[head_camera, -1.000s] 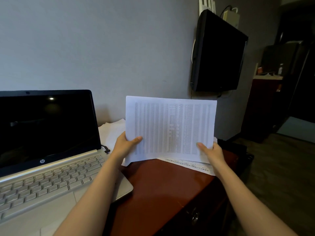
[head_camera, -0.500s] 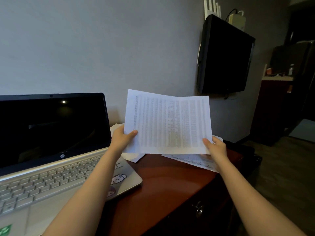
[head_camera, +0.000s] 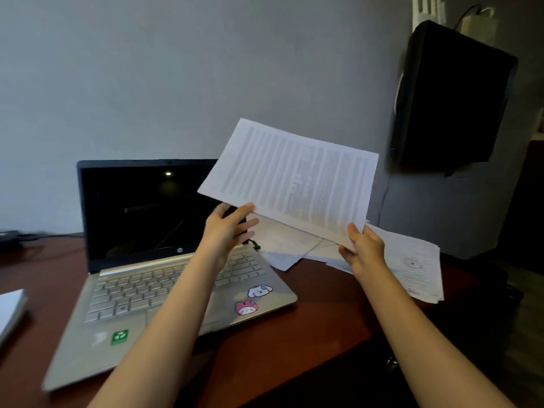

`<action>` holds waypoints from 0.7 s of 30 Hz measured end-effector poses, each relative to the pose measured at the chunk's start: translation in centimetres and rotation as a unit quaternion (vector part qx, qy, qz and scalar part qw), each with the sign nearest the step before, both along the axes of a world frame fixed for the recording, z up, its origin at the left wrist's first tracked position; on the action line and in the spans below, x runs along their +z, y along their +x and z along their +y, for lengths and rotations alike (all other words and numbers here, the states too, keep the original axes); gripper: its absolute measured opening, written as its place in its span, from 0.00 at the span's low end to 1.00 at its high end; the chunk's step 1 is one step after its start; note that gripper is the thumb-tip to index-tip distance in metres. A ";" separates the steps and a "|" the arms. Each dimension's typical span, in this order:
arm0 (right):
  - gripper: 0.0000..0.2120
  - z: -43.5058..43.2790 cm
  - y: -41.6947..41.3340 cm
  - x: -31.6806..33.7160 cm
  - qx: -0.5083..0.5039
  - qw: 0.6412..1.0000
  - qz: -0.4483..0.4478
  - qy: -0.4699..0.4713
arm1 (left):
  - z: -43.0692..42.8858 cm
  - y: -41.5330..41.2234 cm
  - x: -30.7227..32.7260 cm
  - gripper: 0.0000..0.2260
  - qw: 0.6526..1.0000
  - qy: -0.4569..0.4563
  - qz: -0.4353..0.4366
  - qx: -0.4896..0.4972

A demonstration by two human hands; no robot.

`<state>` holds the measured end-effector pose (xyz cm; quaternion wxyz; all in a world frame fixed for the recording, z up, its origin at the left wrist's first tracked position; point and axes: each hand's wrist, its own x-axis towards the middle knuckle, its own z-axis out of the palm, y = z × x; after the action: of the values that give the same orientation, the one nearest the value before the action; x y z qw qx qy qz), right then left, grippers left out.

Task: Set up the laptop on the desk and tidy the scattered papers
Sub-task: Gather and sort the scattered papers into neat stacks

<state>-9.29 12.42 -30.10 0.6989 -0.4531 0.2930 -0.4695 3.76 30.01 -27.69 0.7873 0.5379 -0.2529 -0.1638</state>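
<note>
1. Right hand (head_camera: 363,248) pinches the held printout (head_camera: 294,178) at its lower right corner, thumb on the face.
2. Left hand (head_camera: 228,228): thumb tip at the lower edge, fingers loose and spread below. Relaxed, not a pinch.
3. Printout is airborne, tilted, its left part in front of the laptop (head_camera: 164,293) screen. One sheet or thin sheaf: can't tell.
4. The laptop is open on the desk (head_camera: 318,319), screen dark, cable plug (head_camera: 255,246) just beside its right side. Placement looks done; power-on not.
5. Loose papers (head_camera: 282,245) fanned just right of the laptop; thicker pile (head_camera: 415,260) at the desk's right end.
6. Step, my read: collecting sheets into one stack. A one-corner hold lets the page sag or crease; get a second pinch on the left edge first.
7. Then lower it onto the thicker pile, pull the fanned ones in, tap edges square. Stay clear of the plug.
8. Also: white pad (head_camera: 10,310) at far left, black screen (head_camera: 450,95) on the wall.
</note>
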 end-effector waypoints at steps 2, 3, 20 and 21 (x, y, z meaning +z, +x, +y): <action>0.14 1.6 1.2 0.1 0.014 1.000 -0.011 0.008 | 0.5 -0.6 0.0 0.13 0.999 0.018 -0.034 0.000; 0.13 2.3 1.7 0.2 0.020 1.000 -0.012 0.009 | 0.7 -0.9 0.1 0.14 0.998 0.026 -0.049 0.003; 0.11 12.1 6.8 -1.5 0.131 0.990 0.026 -0.037 | 8.2 -0.6 -1.4 0.21 0.990 0.058 -0.068 0.109; 0.11 12.7 7.1 -1.6 0.137 0.989 0.033 -0.046 | 8.9 -0.4 -1.6 0.22 0.990 0.053 -0.059 0.120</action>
<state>-2.14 25.12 -31.70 0.7250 -0.5356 0.2294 -0.3672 3.35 38.92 -29.29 0.7556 0.6139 -0.2231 -0.0490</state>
